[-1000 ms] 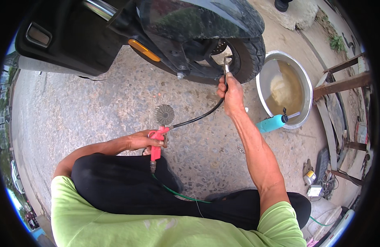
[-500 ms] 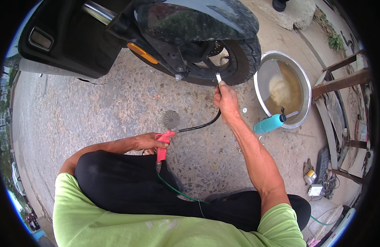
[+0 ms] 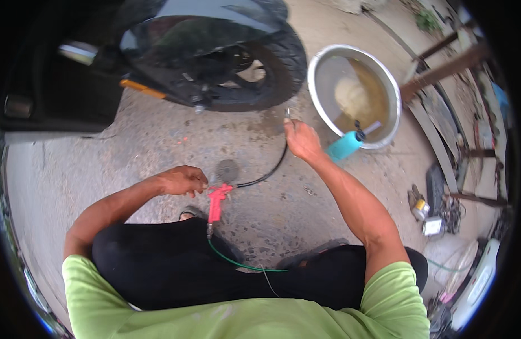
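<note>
A red tire inflator gun (image 3: 216,204) hangs or lies in front of my left knee, with a round grey ribbed disc (image 3: 227,170) beside its top. My left hand (image 3: 183,181) is just left of the gun, fingers loosely bent and apart, holding nothing. From the gun a black hose (image 3: 266,175) curves to my right hand (image 3: 303,140), which grips its end with the metal air chuck (image 3: 287,113) sticking up. That chuck is clear of the motorbike's front wheel (image 3: 272,90), a little below the tire. A green air line (image 3: 238,262) leaves the gun's base.
A metal basin (image 3: 312,90) of murky water stands right of the wheel, with a teal bottle (image 3: 345,146) at its near edge. The dark scooter body (image 3: 63,79) fills the upper left. A rusty metal frame (image 3: 447,68) and small tools (image 3: 419,208) are at the right.
My right hand has drawn the hose's chuck away from the wheel. My left hand has let go of the inflator gun and shifted left. The view has moved, so the wheel and basin appear further left.
</note>
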`<state>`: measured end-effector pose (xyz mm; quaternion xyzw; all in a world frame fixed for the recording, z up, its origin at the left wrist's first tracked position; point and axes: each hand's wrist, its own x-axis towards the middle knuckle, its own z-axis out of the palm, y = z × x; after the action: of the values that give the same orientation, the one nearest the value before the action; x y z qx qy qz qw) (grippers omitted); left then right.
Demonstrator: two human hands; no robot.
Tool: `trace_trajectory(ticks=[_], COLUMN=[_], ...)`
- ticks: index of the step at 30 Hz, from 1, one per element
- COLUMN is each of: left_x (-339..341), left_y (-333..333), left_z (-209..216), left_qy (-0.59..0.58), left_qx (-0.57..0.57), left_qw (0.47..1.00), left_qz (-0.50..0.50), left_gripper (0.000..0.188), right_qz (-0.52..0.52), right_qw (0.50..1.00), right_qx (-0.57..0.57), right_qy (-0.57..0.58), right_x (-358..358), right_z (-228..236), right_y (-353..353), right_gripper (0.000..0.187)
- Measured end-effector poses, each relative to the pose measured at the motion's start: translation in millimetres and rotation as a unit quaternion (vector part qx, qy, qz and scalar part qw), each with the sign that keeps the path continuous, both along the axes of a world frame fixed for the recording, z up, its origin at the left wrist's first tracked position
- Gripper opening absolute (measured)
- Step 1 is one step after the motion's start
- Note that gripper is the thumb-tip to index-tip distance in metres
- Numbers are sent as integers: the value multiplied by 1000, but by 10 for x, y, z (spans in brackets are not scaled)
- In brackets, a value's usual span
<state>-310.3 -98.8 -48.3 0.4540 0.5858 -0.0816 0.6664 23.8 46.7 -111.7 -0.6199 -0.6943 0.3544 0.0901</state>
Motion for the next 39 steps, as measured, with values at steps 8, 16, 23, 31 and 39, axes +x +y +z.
trace_trajectory(ticks=[8,16,23,31,39], left_x=[968,1647,1791,1708,1413], left_y=[898,1129,1054,1075,1237], left_z=[691,754,588,641,589], left_qy=[-19,-33,-57,-131,-118], left_qx=[187,232,206,334,373], left_qw=[958,935,943,929,908], left_qz=[-217,-268,-254,-87,150], left_gripper=[49,50,49,57,48], right_qz=[189,180,44,162,257], right_qw=[964,934,991,985,957], right_qx=[-147,-165,41,61,-78], right_qy=[-114,-259,-120,29,107], right_x=[454,1827,1881,1288,362], right_z=[425,693,435,610,817], right_y=[-182,-23,-5,-124,-54], right_gripper=[62,76,74,61,62])
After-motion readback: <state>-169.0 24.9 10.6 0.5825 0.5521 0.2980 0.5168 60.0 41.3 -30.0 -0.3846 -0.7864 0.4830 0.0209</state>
